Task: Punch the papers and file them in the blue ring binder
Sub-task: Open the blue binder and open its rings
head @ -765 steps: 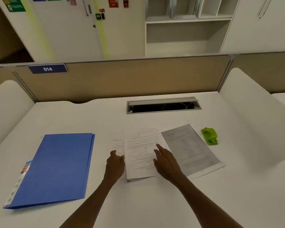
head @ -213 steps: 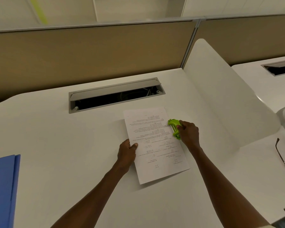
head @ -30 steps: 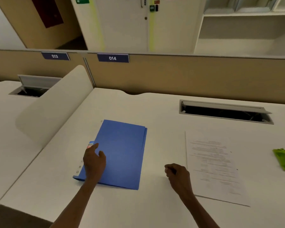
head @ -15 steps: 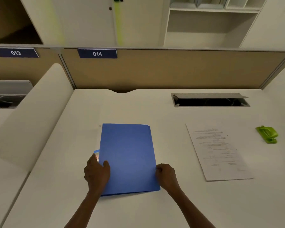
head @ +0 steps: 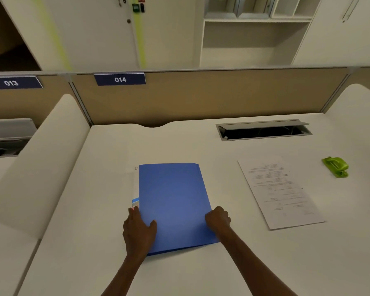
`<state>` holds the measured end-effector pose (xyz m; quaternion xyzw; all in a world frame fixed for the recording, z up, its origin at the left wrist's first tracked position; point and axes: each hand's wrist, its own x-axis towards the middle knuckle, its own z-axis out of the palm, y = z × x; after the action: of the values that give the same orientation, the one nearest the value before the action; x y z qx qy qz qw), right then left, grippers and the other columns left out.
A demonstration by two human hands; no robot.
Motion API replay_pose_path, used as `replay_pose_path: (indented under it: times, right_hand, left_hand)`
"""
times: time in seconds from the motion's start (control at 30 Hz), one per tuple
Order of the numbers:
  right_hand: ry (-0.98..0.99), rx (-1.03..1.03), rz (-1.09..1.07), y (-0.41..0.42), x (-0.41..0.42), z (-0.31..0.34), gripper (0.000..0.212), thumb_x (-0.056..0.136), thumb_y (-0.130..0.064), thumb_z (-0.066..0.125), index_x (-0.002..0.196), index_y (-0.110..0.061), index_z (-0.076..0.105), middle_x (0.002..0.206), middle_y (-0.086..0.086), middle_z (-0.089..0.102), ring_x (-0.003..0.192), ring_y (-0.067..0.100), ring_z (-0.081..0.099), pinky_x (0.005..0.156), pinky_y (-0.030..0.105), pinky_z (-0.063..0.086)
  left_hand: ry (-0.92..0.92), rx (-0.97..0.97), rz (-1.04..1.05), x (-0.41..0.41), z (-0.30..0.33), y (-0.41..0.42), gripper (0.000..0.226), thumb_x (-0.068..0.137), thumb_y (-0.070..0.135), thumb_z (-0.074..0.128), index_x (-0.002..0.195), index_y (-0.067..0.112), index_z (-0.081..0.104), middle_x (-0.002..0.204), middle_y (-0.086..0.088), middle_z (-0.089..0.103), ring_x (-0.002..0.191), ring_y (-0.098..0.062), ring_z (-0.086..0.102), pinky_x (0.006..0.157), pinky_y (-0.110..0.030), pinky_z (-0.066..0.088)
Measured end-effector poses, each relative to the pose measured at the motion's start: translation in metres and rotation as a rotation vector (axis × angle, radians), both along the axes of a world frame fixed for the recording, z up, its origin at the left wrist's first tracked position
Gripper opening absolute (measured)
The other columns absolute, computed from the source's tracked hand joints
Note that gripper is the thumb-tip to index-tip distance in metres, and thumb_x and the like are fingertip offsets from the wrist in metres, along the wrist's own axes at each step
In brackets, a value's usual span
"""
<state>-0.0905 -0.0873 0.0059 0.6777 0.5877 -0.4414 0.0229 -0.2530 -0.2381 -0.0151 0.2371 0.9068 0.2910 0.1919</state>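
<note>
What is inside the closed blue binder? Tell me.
Only a white strip shows past the spine side of the blue binder. The closed cover hides everything else, rings and any filed pages alike.

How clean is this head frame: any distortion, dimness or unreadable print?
Head view: wide-angle bend curves the desk edges; light is dim and warm, without glare; text on the paper is too soft to read; the blue binder stays distinct.
</note>
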Motion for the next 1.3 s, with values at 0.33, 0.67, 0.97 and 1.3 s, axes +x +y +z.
replay_pose_path:
  times: [0.33, 0.67, 0.97, 1.3]
  right_hand:
    - [0.233, 0.053, -0.161, 0.009, 0.009, 0.015, 0.018, 0.086, -0.021, 0.051, 0.078, -0.004, 0.05, 0.082, 0.009, 0.056, 0.073, 0.022, 0.052, 0.067, 0.032, 0.041]
    - [0.655, -0.023, -0.068, -0.032, 0.003, 0.116, 0.028, 0.096, -0.022, 0.043, 0.095, -0.011, 0.07, 0.083, 0.008, 0.073, 0.076, 0.026, 0.07, 0.065, 0.032, 0.057]
    - [0.867, -0.154, 0.204, -0.048, -0.024, 0.119, 0.024, 0.094, -0.013, 0.051, 0.106, -0.02, 0.071, 0.095, 0.003, 0.074, 0.084, 0.017, 0.066, 0.075, 0.03, 0.052]
    - [-0.191, 0.44, 0.747, -0.024, -0.016, -0.004, 0.039, 0.083, -0.032, 0.062, 0.113, -0.009, 0.054, 0.127, 0.009, 0.046, 0.119, 0.03, 0.043, 0.087, 0.038, 0.045]
  left_hand:
    - [-0.13, 0.065, -0.027, -0.011, 0.014, -0.003, 0.069, 0.084, 0.048, 0.061, 0.138, 0.011, 0.037, 0.139, -0.011, 0.05, 0.12, -0.033, 0.053, 0.096, -0.046, 0.046]
    - [-0.414, 0.279, -0.009, 0.009, 0.107, 0.041, 0.079, 0.08, 0.064, 0.056, 0.141, 0.016, 0.04, 0.147, -0.005, 0.04, 0.131, -0.027, 0.042, 0.105, -0.047, 0.041]
    - [-0.413, 0.313, -0.074, 0.005, 0.171, 0.047, 0.068, 0.072, 0.039, 0.076, 0.132, 0.017, 0.051, 0.121, -0.004, 0.06, 0.098, -0.019, 0.06, 0.085, -0.045, 0.054]
    - [-0.36, 0.454, -0.092, -0.067, 0.206, -0.022, 0.019, 0.083, 0.013, 0.069, 0.096, 0.027, 0.069, 0.072, 0.016, 0.074, 0.066, -0.003, 0.07, 0.052, -0.017, 0.052]
